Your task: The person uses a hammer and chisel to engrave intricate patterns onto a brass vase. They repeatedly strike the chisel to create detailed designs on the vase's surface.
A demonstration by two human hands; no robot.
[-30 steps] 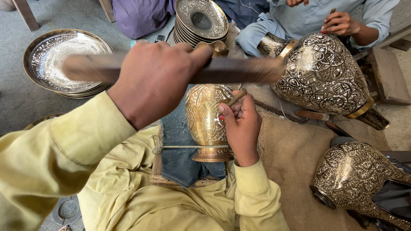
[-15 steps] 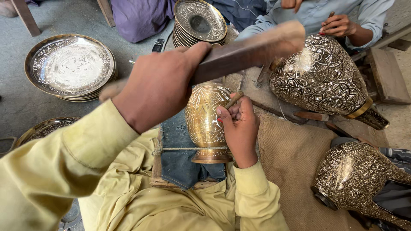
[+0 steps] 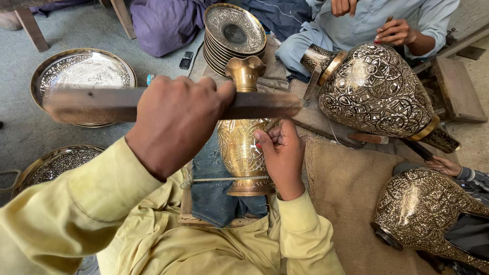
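Around the person's hands, a stack of engraved plates (image 3: 235,30) is sitting beyond the raised fist, a wide engraved tray (image 3: 81,76) is lying out past the stick's far end, and a large engraved vase (image 3: 374,91) is resting on its side off to the right hand's outer side, where a co-worker's hand (image 3: 395,33) is touching it. The left hand (image 3: 175,122) is clenching a wooden stick (image 3: 168,104) crosswise, which is blocking part of the small brass vase (image 3: 242,142) beneath it. The right hand (image 3: 282,155) is pinching a thin tool against that vase's flank, just beside the fingers; the tool itself is too hidden to make out
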